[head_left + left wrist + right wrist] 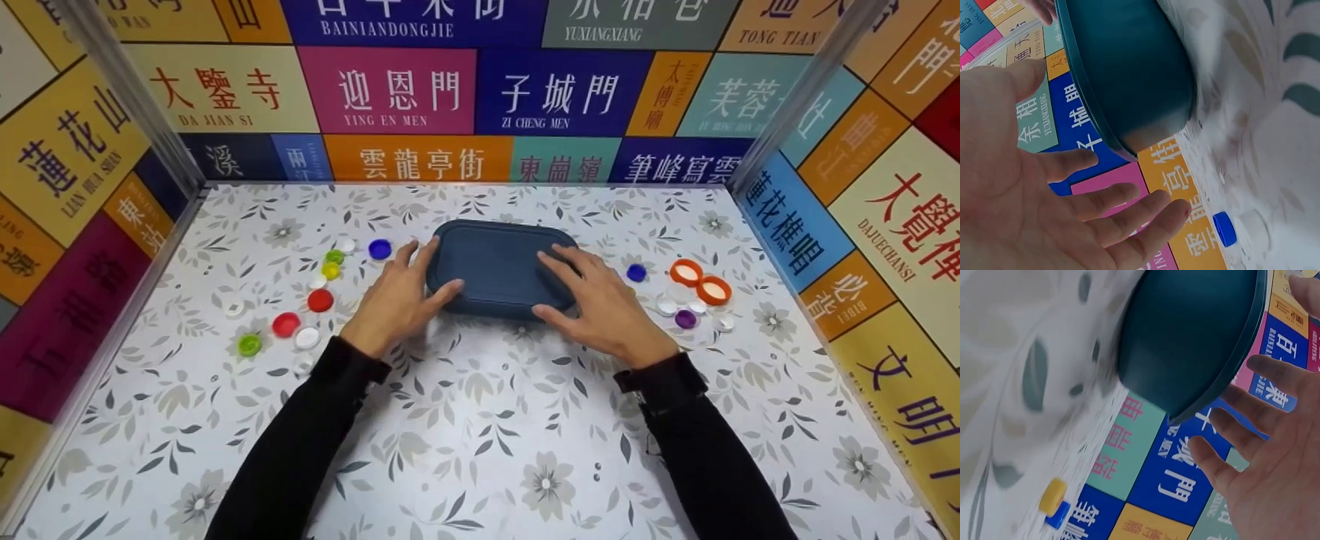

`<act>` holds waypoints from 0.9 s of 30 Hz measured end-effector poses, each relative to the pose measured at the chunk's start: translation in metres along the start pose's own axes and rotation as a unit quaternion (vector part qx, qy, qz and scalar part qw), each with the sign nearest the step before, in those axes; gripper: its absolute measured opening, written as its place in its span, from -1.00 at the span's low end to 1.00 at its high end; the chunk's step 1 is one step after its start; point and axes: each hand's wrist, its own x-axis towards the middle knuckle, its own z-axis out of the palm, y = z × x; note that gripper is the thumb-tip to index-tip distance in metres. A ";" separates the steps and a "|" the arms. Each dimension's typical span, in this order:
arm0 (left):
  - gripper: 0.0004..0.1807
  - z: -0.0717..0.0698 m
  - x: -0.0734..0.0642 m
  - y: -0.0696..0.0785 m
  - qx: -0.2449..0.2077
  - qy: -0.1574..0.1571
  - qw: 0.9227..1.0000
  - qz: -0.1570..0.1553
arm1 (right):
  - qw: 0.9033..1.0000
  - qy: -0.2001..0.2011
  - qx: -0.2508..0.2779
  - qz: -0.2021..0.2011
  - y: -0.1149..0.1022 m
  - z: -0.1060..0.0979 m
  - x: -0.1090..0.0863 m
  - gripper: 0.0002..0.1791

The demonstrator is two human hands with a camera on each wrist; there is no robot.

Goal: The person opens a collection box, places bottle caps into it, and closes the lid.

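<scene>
A dark blue rectangular box with rounded corners and a fitted lid (pixel 491 262) sits on the table, lid up. My left hand (pixel 396 298) is at its left end, fingers spread and thumb toward the front corner. In the left wrist view this palm faces the box's side wall (pixel 1134 67), with a gap before the fingers. My right hand (pixel 606 306) is at the opposite end, its fingers over the lid's edge in the head view. The right wrist view shows those fingers (pixel 1213 461) loosely extended beside the box wall (pixel 1190 337).
Left of the box lie several bottle caps, among them a blue cap (pixel 380 249), a red cap (pixel 286 325) and a green cap (pixel 249 345). To the right are orange rings (pixel 712 290), a purple cap (pixel 685 319) and another blue cap (pixel 636 272). Printed panels (pixel 397 90) wall the table.
</scene>
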 end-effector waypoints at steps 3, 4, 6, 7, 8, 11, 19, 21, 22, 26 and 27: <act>0.00 0.003 0.002 0.002 -0.016 0.010 1.000 -0.003 | 1.000 -0.004 -0.006 -0.011 -0.006 0.004 0.004 -0.06; -0.02 0.004 0.003 0.002 -0.022 0.015 1.000 -0.005 | 1.000 -0.005 -0.007 -0.015 -0.007 0.006 0.005 -0.07; -0.05 0.006 0.004 0.002 -0.031 0.025 0.999 -0.012 | 1.000 -0.008 -0.011 -0.024 -0.010 0.009 0.007 -0.10; -0.07 0.007 0.004 0.002 -0.034 0.030 0.999 -0.014 | 0.999 -0.009 -0.013 -0.028 -0.011 0.011 0.008 -0.12; -0.08 0.007 0.005 0.002 -0.037 0.035 0.999 -0.016 | 0.999 -0.009 -0.014 -0.032 -0.013 0.012 0.009 -0.13; -0.14 0.009 0.005 0.001 -0.039 0.049 0.998 -0.016 | 0.999 -0.004 -0.018 -0.047 -0.016 0.016 0.009 -0.20; -0.37 0.013 0.007 -0.001 -0.048 0.095 0.994 0.014 | 0.995 0.030 -0.024 -0.088 -0.020 0.022 0.011 -0.49; -0.40 0.014 0.008 -0.001 -0.050 0.107 0.993 0.018 | 0.994 0.040 -0.023 -0.099 -0.020 0.022 0.011 -0.54; -0.41 0.014 0.008 -0.001 -0.052 0.110 0.992 0.018 | 0.993 0.044 -0.021 -0.105 -0.020 0.021 0.011 -0.56; -0.38 0.014 0.007 0.001 -0.063 0.104 0.993 0.005 | 0.991 0.053 -0.020 -0.124 -0.020 0.019 0.009 -0.60; -0.37 0.013 0.007 0.001 -0.067 0.098 0.993 0.000 | 0.990 0.055 -0.020 -0.127 -0.020 0.018 0.008 -0.60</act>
